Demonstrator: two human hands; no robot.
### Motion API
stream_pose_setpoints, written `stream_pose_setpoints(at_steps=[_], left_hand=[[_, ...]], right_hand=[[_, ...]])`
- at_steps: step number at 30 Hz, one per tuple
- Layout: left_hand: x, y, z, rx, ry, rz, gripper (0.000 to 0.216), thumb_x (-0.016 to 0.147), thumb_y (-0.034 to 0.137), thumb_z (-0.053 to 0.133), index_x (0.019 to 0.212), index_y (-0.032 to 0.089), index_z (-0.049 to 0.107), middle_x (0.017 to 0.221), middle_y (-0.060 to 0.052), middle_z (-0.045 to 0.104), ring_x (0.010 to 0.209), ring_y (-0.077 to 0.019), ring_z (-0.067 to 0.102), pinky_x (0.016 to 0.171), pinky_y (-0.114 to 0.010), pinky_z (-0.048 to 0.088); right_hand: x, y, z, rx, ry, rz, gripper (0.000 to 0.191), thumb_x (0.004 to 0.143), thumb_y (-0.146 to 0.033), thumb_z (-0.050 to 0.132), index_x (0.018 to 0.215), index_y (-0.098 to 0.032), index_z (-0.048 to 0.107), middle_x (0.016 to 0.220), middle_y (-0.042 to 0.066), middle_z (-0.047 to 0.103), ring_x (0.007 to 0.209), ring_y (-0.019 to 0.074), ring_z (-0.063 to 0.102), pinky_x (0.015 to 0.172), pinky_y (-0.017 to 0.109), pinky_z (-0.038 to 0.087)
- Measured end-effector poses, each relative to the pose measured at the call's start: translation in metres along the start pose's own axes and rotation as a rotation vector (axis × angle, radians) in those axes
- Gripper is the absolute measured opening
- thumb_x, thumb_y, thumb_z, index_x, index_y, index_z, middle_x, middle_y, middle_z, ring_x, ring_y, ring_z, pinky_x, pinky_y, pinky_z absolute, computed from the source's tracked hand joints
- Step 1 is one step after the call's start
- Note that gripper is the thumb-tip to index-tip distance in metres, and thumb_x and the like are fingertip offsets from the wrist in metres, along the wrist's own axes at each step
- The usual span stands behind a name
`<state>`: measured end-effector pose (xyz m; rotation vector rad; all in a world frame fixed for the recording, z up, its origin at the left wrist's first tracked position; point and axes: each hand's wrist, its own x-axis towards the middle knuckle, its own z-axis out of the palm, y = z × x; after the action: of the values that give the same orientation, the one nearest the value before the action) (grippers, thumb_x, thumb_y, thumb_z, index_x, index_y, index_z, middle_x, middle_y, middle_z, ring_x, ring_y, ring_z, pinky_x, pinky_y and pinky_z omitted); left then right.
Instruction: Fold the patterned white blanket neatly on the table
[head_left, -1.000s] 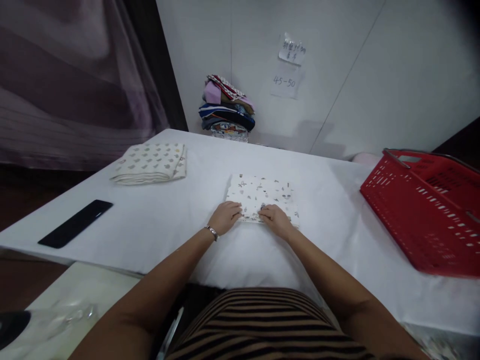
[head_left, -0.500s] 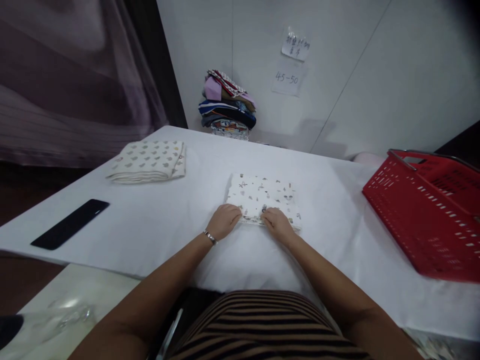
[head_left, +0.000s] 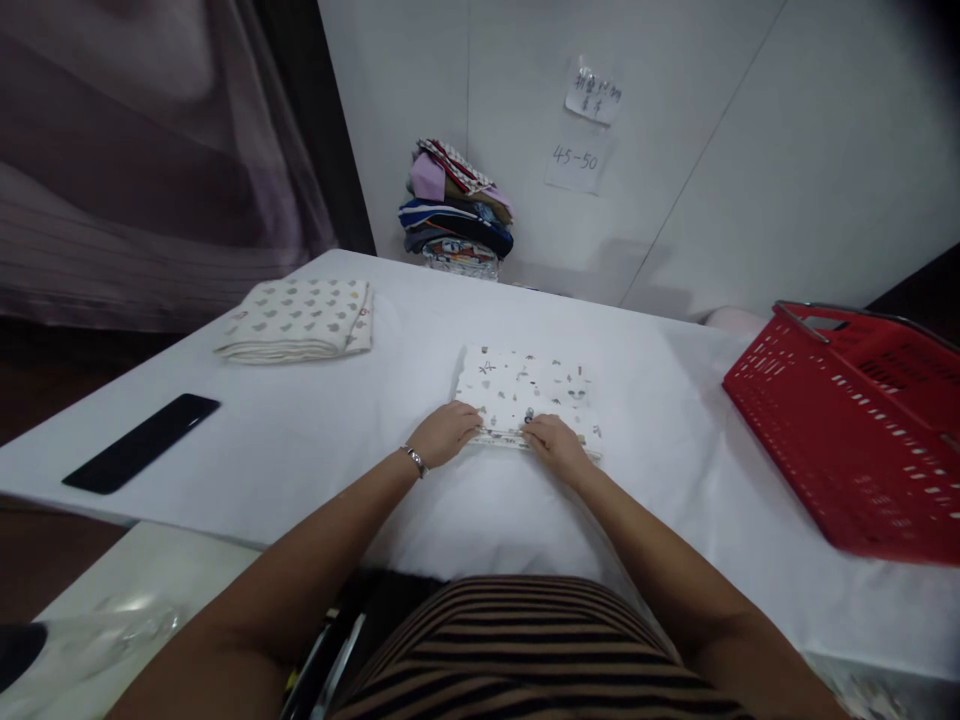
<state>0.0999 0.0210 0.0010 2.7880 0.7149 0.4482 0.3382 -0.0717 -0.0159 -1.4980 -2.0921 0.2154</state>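
Note:
A white cloth (head_left: 517,385) with small grey and brown prints lies folded into a rectangle on the white-covered table, its layered edge facing me. My left hand (head_left: 448,432), with a metal band at the wrist, pinches the near edge at the left. Toward the right of that same edge, my right hand (head_left: 555,445) pinches the layers between thumb and fingers. The fingertips of both hands partly hide the edge.
Another folded cloth (head_left: 304,318) with grey prints rests at the back left. A flat black object (head_left: 142,443) lies nearer on the left. At the right stands a red basket (head_left: 840,440). Stacked fabrics (head_left: 457,215) rise behind the table's far edge, against the wall.
My left hand has shifted very slightly up along the near edge. The cloth and my right hand are almost where they were; the view has tilted a little.

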Motion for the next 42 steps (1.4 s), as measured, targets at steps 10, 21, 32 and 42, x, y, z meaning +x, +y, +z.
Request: stream_pose_setpoints(at_steps=[10,21,32,42], left_hand=[[0.01,0.009,-0.004,0.274,-0.157,0.018,0.03,0.081,0.008,0.045,0.105,0.02,0.059,0.099,-0.005,0.063,0.091,-0.0183,0.055,0.075,-0.031,0.042],[-0.004,0.011,-0.001,0.256,-0.047,0.017,0.027,0.084,0.008,0.041,0.1,0.021,0.06,0.096,-0.006,0.062,0.091,-0.0184,0.054,0.077,-0.033,0.039],[-0.013,0.009,-0.001,0.146,-0.002,0.028,0.021,0.088,0.023,0.043,0.103,0.019,0.057,0.101,-0.006,0.061,0.094,-0.0193,0.054,0.081,-0.034,0.041],[-0.015,0.007,0.004,0.139,0.044,-0.014,0.021,0.089,0.022,0.041,0.097,0.018,0.06,0.096,-0.007,0.059,0.091,-0.0198,0.052,0.078,-0.034,0.042]], right_hand=[[0.001,-0.002,-0.001,-0.054,-0.036,-0.013,0.019,0.09,-0.029,0.047,0.096,-0.02,0.062,0.09,0.007,0.062,0.087,0.0196,0.054,0.079,0.032,0.041],[-0.002,0.001,0.004,-0.024,0.015,-0.003,0.021,0.091,-0.026,0.044,0.094,-0.021,0.064,0.09,0.007,0.064,0.086,0.0192,0.056,0.079,0.033,0.043],[-0.002,-0.002,0.003,-0.008,0.018,0.002,0.02,0.09,-0.026,0.046,0.095,-0.021,0.065,0.091,0.006,0.064,0.088,0.0189,0.055,0.082,0.034,0.043],[-0.036,0.016,-0.021,-0.144,0.08,-0.012,0.025,0.089,-0.022,0.046,0.106,-0.022,0.063,0.102,0.009,0.065,0.094,0.0228,0.056,0.083,0.04,0.045]])
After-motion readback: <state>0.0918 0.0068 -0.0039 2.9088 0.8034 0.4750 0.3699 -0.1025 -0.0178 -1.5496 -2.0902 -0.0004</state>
